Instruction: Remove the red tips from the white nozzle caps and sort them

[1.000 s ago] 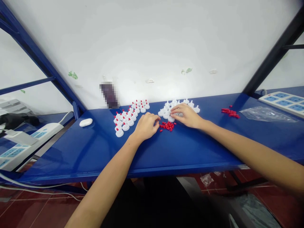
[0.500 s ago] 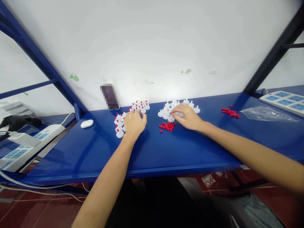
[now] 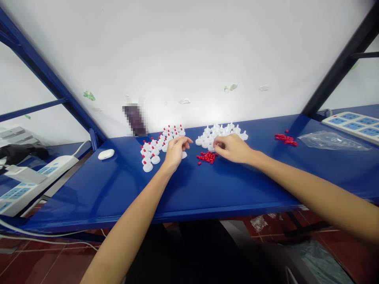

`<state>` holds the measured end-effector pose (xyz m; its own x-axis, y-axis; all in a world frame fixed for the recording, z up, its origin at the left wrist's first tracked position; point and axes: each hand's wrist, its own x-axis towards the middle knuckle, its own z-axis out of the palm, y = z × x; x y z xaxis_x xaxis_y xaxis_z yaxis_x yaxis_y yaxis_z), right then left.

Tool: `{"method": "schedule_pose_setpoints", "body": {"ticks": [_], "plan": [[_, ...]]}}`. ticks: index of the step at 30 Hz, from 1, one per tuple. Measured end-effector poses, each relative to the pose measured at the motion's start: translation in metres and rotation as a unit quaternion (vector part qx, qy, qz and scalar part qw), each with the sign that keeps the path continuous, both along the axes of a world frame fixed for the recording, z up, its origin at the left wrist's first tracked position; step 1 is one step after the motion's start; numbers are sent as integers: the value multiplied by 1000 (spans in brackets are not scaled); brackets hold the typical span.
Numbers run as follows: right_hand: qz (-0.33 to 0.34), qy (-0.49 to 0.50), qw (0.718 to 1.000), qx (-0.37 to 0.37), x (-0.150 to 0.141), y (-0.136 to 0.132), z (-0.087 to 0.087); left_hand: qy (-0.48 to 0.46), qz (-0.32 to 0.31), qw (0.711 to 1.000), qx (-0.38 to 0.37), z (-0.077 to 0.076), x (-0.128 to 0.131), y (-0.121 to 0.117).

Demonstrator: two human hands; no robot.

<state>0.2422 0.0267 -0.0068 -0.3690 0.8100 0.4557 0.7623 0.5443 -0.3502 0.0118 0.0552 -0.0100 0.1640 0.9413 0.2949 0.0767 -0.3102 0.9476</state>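
Observation:
My left hand (image 3: 177, 150) hovers over the table beside the left group of white nozzle caps with red tips (image 3: 155, 159). Its fingers are partly stretched toward the right, with nothing visible between them. Just under its palm side shows a lone white cap (image 3: 184, 155), its top hidden by the hand. My right hand (image 3: 227, 147) is at the front of the right group of white nozzle caps without red tips (image 3: 206, 141). Its thumb and fingers are curled together; whatever they pinch is hidden. A pile of small red tips (image 3: 207, 157) lies between the hands.
A white earbud case (image 3: 106, 154) lies at the left, and a pixelated phone-like object (image 3: 135, 120) leans on the wall. More red tips (image 3: 286, 139) and a clear plastic bag (image 3: 333, 141) lie at right. White power strips (image 3: 353, 125) flank the blue table (image 3: 189, 197).
My left hand moved left over the red-tipped caps, then back right. A white cap now shows beneath it. My right hand's fingers have curled closer together at the same group.

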Motion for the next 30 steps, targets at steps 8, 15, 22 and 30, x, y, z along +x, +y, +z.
{"method": "schedule_pose_setpoints", "body": {"ticks": [8, 15, 22, 30], "plan": [[87, -18, 995, -56, -15, -18, 10, -243, -89, 957, -131, 20, 15, -21], [-6, -75, 997, -12, -31, -24, 10, -273, -142, 944, -123, 21, 30, -34], [-30, -135, 990, 5, -37, -25, 7, -297, -174, 932, -112, 14, 30, -33], [13, -79, 997, 21, -35, -23, 1, -310, -167, 932, -89, 12, 27, -28]]}}
